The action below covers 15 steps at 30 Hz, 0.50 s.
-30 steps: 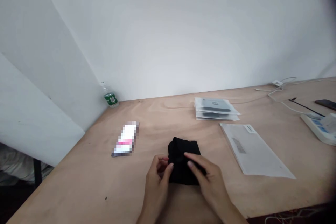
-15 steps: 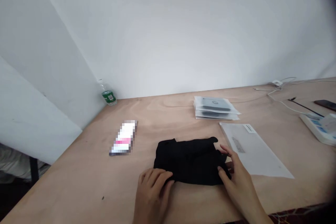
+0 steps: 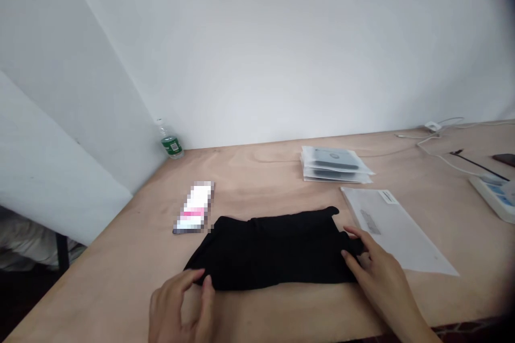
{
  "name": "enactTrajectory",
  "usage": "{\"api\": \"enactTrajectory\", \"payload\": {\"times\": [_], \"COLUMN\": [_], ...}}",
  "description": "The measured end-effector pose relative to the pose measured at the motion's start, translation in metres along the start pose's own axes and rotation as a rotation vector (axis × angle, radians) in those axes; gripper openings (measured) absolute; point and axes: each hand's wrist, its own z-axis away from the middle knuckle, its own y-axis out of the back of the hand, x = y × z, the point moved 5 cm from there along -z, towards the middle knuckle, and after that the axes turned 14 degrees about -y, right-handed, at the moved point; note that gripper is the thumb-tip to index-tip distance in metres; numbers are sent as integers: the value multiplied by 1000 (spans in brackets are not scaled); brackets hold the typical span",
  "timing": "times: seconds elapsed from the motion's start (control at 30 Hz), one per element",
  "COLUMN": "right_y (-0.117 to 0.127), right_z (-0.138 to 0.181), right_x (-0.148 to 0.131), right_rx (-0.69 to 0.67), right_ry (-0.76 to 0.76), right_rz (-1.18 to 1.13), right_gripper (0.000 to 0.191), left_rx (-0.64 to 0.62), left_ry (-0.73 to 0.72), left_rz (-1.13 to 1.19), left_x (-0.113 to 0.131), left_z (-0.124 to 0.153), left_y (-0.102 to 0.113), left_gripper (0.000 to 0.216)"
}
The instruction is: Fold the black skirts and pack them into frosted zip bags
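Note:
A black cloth garment (image 3: 271, 251) lies spread flat and sideways on the plywood table (image 3: 120, 289). My left hand (image 3: 181, 305) is at its lower left end, with thumb and forefinger pinching the edge. My right hand (image 3: 378, 273) grips the garment's right end, where the cloth bunches between the fingers. A pixelated flat item (image 3: 193, 207) lies just beyond the garment's left part, almost touching it.
A water bottle with a green label (image 3: 171, 144) stands in the far corner. Stacked plastic-wrapped packets (image 3: 333, 165) and a translucent sheet (image 3: 390, 228) lie to the right. A power strip (image 3: 493, 195), cables and a phone (image 3: 506, 159) sit at the far right.
The garment has spread wider, its left end now stretching further left. My left hand has moved left with that end, and my right hand has shifted slightly right.

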Motion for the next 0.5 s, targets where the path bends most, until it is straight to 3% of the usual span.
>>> {"api": "enactTrajectory", "payload": {"times": [0.07, 0.2, 0.27, 0.33, 0.4, 0.5], "right_y": [1, 3, 6, 13, 23, 35], "right_z": [-1, -6, -10, -12, -11, -2], "right_x": [1, 5, 6, 8, 9, 12], "right_rx": [12, -10, -42, -76, -139, -348], "right_ry": [-4, -28, -55, -67, -39, 82], "right_rz": [-18, -103, -148, -225, -323, -375], "right_gripper": [41, 43, 44, 42, 32, 17], "left_rx": [-193, -551, -585, -533, -475, -485], "left_ry": [-93, -22, 20, 56, 89, 125], "left_rz": [8, -33, 6, 95, 205, 325], "left_x": [-8, -31, -36, -38, -41, -49], "left_z": [-10, -22, -27, -31, -30, -19], "left_y": [-15, -50, -59, -55, -41, -12], "left_gripper": [20, 31, 31, 30, 28, 20]}}
